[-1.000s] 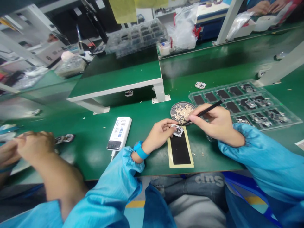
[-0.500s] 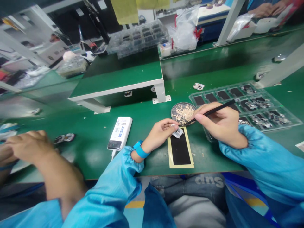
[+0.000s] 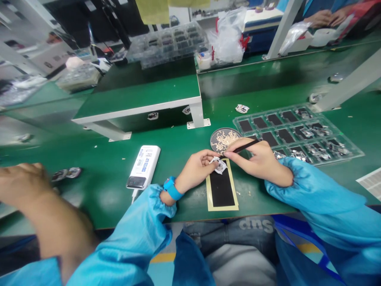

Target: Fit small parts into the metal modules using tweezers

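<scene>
My left hand (image 3: 197,170) pinches a small white-and-grey part (image 3: 220,165) over the top of a black sheet with a pale yellow border (image 3: 223,190). In my right hand (image 3: 253,159) are black tweezers (image 3: 245,146), held like a pen. Their tip points down at the part's upper edge, close to my left fingertips; whether it grips anything is too small to tell. Just behind my hands stands a round grey mesh dish (image 3: 213,142) filled with tiny beige pieces (image 3: 225,139).
A clear compartment tray (image 3: 342,135) with black pads and metallic parts lies at right. A white power bank (image 3: 144,167) with a cable is at left. Behind stands a green raised shelf (image 3: 143,89) on white legs. A co-worker's arm (image 3: 38,202) reaches in at far left.
My right hand has come down and left, closer to the part, with the tweezers lowered. My left hand keeps its pinch on the part. The whole view has shifted slightly.
</scene>
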Motion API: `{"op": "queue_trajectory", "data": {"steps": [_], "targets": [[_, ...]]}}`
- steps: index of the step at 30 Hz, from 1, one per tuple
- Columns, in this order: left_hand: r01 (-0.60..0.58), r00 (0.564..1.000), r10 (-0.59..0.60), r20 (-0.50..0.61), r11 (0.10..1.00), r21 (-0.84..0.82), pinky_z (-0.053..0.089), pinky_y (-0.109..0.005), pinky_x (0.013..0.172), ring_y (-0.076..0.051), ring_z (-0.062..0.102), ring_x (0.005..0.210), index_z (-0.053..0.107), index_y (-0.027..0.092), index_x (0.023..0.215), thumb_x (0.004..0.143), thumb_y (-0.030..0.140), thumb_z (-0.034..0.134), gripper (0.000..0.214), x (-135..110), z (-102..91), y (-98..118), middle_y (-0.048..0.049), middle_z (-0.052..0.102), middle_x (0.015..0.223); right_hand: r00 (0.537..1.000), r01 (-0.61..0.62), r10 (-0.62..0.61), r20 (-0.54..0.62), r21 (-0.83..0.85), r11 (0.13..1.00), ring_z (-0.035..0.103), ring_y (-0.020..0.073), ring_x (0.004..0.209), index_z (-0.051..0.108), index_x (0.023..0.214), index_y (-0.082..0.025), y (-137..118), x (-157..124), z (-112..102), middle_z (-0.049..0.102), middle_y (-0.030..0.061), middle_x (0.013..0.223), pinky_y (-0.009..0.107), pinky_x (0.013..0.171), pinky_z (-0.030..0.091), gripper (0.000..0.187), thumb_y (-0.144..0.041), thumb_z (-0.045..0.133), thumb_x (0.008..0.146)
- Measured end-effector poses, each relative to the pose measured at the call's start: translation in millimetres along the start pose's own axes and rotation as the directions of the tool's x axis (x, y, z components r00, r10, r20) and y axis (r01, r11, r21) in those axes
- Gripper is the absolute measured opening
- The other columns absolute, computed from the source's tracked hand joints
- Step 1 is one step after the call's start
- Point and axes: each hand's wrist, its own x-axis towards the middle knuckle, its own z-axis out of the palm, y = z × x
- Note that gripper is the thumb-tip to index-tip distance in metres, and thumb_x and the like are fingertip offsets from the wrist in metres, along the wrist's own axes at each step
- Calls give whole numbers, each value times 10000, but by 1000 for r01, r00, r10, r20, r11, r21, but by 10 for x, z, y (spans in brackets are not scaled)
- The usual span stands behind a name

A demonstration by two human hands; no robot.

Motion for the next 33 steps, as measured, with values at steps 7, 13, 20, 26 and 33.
{"op": "queue_trajectory", "data": {"steps": [7,13,20,26,33], "targets": [[-5,1000,5,0,1000,19,545,-273,767,-148,676,800,692,106,1075,834,183,706,254,-2,0,-10,-75,718,890,997,59,-58,41,-30,998,723,214,898,728,907,-225,3,7,-2,770,44,898,369,865,581,57,-254,680,911],[-5,1000,5,-6,1000,23,542,-261,757,-144,672,797,691,101,1075,839,186,700,251,-6,5,-17,-74,717,890,992,123,-121,37,-31,992,720,201,864,721,916,-199,31,12,15,765,49,883,343,822,581,38,-218,690,904],[4,1000,-4,-2,1000,20,537,-261,748,-144,665,788,689,95,1073,833,189,705,258,3,-1,-17,-77,714,881,988,151,-149,45,-32,988,714,198,882,705,940,-205,54,0,23,759,44,901,349,837,579,48,-186,696,897],[0,1000,0,-6,1000,13,533,-258,737,-144,668,778,693,101,1057,833,193,705,242,-1,0,-20,-75,720,876,972,233,-232,39,-49,971,710,200,881,690,969,-214,71,-3,38,758,46,913,357,830,585,98,-157,698,890],[0,1000,-1,-18,998,-57,515,-217,663,-121,654,731,691,96,1031,819,193,726,235,8,-8,-4,-55,708,830,939,325,-311,146,-83,942,700,206,914,668,1056,-211,76,-13,33,756,57,986,394,883,577,181,-140,692,891]]}}
